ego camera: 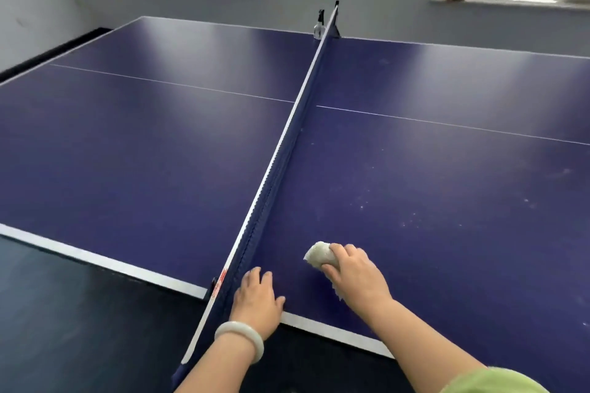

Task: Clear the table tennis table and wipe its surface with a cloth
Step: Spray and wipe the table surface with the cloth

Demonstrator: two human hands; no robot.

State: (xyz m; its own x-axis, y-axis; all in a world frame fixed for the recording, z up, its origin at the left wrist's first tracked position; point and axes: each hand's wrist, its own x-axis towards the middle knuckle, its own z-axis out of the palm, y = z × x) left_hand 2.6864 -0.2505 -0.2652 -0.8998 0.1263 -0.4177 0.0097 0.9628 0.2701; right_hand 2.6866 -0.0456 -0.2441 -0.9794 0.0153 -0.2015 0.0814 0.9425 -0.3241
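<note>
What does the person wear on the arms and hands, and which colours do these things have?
Both hands are bare, with no gloves. The left hand has a smooth, pale whitish bangle round its wrist. The right hand has nothing on its wrist; a light green sleeve shows higher up that arm.

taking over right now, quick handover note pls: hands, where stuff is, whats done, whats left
Left hand: flat on the table at its near edge, beside the net, holding nothing.
Right hand: grips the cloth, pressed on the right half close to the near edge.
Spray bottle: stands at the net's far end.
Done: no bats or balls on the table in view; left half looks clean.
Left: white specks across the right half need wiping; probably remove the bottle afterwards.
</note>
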